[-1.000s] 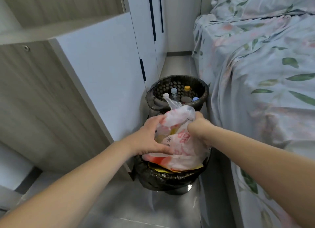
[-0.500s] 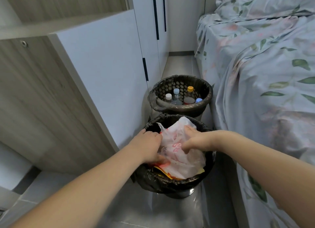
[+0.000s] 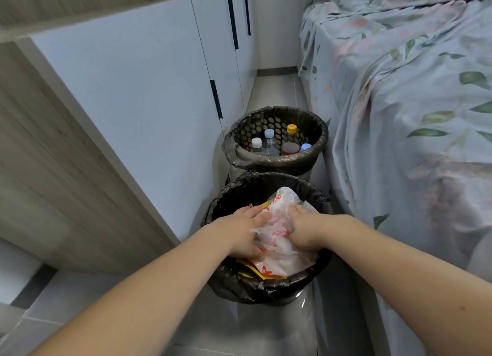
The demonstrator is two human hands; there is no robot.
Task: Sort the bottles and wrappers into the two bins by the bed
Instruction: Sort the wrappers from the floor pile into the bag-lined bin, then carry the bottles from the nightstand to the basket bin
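Your grey tiled floor [image 3: 277, 89] carries two black-lined bins, near bin [image 3: 266, 289] touching far bin [image 3: 277, 164], beside the bed [image 3: 399, 116].

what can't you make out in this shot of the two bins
Head view only:
- Black-lined near bin: lower contents, hidden by the white and red plastic bag under the left hand and right hand.
- Clear plastic bottles in the perforated far bin: bodies hidden below the rim; labels too small.
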